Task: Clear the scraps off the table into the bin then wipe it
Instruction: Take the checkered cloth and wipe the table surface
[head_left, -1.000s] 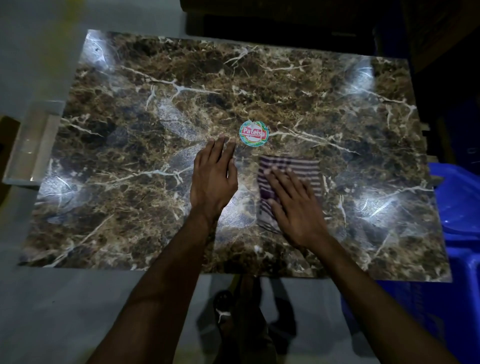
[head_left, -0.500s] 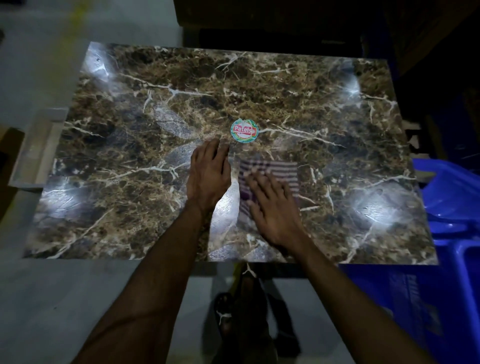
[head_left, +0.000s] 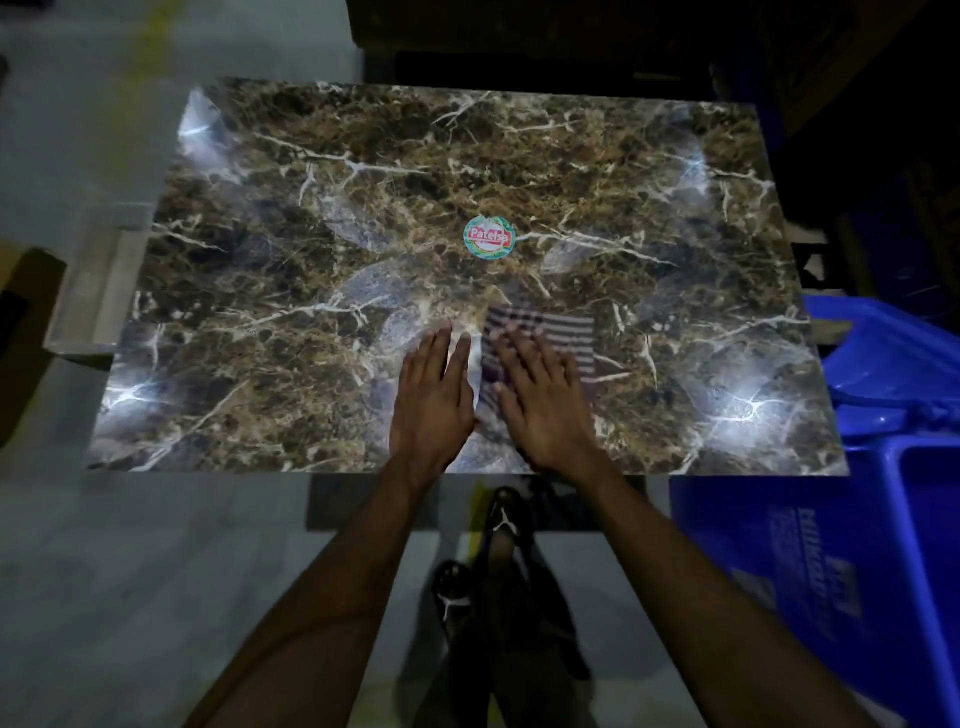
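Observation:
A brown marble-patterned table (head_left: 270, 291) fills the middle of the view. My right hand (head_left: 545, 405) lies flat with straight fingers on a striped purple-and-white cloth (head_left: 571, 332) near the table's front edge. My left hand (head_left: 434, 400) rests flat on the bare tabletop just left of the cloth, fingers straight. A round red-and-green sticker (head_left: 488, 238) sits at the table's centre, beyond both hands. No scraps are visible on the tabletop.
A blue plastic bin (head_left: 893, 519) stands at the table's right front corner. A pale ledge (head_left: 93, 291) runs along the table's left side. My feet in dark sandals (head_left: 498, 530) show below the front edge on a grey floor.
Both hands and the cloth have slid back toward the table's front edge, away from the sticker. The cloth stays under my right hand.

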